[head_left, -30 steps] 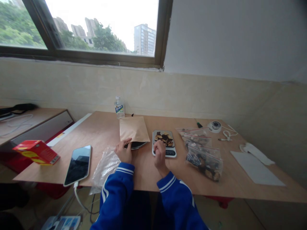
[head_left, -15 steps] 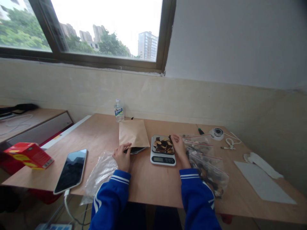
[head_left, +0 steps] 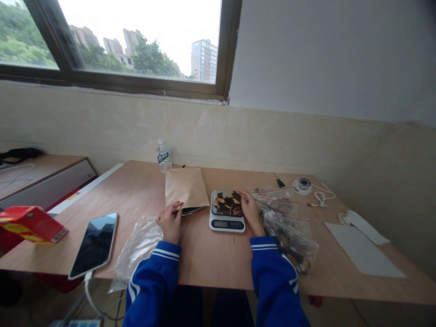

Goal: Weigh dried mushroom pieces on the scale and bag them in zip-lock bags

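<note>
A white digital scale [head_left: 227, 225] stands mid-table, with dark and tan dried slices [head_left: 228, 203] heaped on its square plate. The fingers of my right hand [head_left: 251, 210] are bent together at the right edge of the heap; whatever they grip is too small to make out. Left of the scale, my left hand [head_left: 170, 222] has its fingers closed near the lower edge of a brown paper sheet or bag [head_left: 186, 187]. A dark round item [head_left: 193, 210] shows partly under the paper. What my left fingertips hold is unclear.
Zip bags of dried pieces [head_left: 289, 236] lie right of my right hand. A clear plastic bag [head_left: 138, 245], a phone [head_left: 95, 243] and a red box [head_left: 34, 225] are at left. A bottle [head_left: 164, 156] stands behind; a white camera [head_left: 302, 185] and grey sheet [head_left: 364, 250] lie right.
The whole view has shifted slightly, so the table items appear further left. My right fingertips are a little lower beside the heap; my left hand stays by the paper.
</note>
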